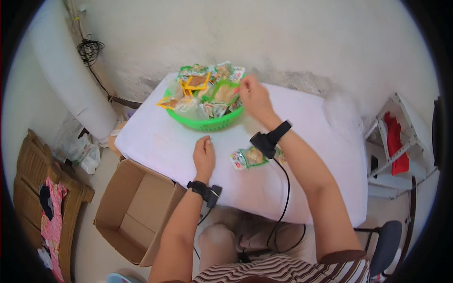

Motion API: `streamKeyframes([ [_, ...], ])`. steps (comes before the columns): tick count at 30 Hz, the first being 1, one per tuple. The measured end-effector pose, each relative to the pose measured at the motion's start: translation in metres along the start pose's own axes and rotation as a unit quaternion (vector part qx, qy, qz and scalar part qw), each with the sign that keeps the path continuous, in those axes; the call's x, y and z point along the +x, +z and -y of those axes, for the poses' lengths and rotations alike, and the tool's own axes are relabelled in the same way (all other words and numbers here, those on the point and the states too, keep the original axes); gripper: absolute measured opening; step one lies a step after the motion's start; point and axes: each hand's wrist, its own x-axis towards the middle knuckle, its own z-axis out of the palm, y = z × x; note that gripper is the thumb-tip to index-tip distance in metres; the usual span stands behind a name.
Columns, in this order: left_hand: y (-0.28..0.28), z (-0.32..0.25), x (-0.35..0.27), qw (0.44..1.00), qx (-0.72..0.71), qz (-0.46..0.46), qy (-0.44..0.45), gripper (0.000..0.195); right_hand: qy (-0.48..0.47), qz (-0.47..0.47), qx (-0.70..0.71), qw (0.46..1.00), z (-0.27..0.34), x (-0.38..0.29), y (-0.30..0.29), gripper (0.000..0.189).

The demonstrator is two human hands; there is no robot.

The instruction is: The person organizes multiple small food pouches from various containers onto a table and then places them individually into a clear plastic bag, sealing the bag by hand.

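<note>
A green plastic basket (208, 124) heaped with packaged food stands on the white-covered table (152, 131). Its packets include a green-edged pack (225, 92) and a yellow-edged pack (197, 81). At the basket's right rim is my right hand (254, 97), its fingers bent beside the green-edged pack; whether they grip it cannot be made out. My left hand (204, 155) rests near the table's front edge, below the basket, fingers curled and no object visible in it. Between my arms lies another food packet (249, 157), and part of one more shows beside my right forearm.
An open cardboard box (141, 208) stands at the table's front left. Clear plastic film (343, 109) lies at the table's right, near a metal shelf (407, 148) holding red cloth. Black cables (286, 191) hang from both wrist devices. A wooden chair (76, 198) is far left, a dark seat (385, 247) lower right.
</note>
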Motion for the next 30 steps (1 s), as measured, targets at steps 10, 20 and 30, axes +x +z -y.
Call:
streamKeyframes([
  [10,0.003,0.018,0.004,0.996,-0.053,0.032,-0.069,0.022,0.166,-0.042,0.039,0.984,-0.097,-0.095,-0.187,0.013],
  [20,0.005,-0.041,-0.022,0.963,0.115,0.133,0.204,0.031,0.045,-0.008,-0.368,0.929,-0.146,-0.202,-0.19,0.047],
  [30,0.024,-0.083,-0.067,0.91,0.208,0.291,0.208,0.048,-0.03,0.19,-0.37,0.909,-0.125,-0.204,-0.141,0.051],
])
